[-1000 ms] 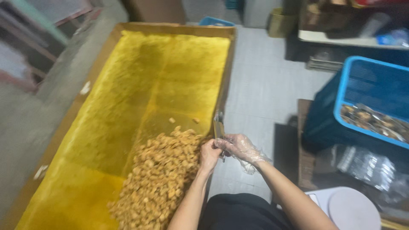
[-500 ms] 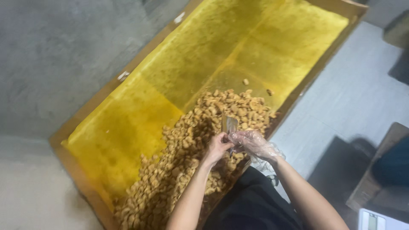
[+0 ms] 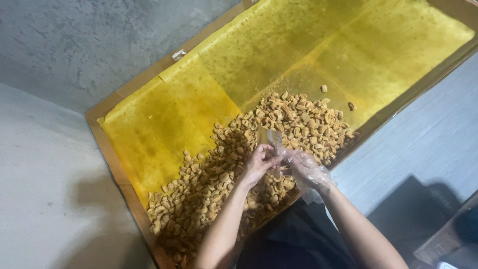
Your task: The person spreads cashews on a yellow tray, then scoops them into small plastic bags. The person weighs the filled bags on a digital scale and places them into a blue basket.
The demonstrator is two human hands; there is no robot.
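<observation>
The tray [image 3: 130, 197] lies on the floor [image 3: 55, 199], with a wall [image 3: 99, 40] behind it. The nuts [image 3: 239, 164] are heaped in the tray's near part — its far part holds only two strays. Both hands — left [image 3: 258, 164], right [image 3: 304, 169] — meet above the heap, a bag [image 3: 271, 137] between them.

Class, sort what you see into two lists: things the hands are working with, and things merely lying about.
In use:
left hand, bare
right hand, in a clear plastic glove
small clear bag between them
heap of nuts
yellow-lined tray

Lying about:
two stray nuts
dark mat
</observation>
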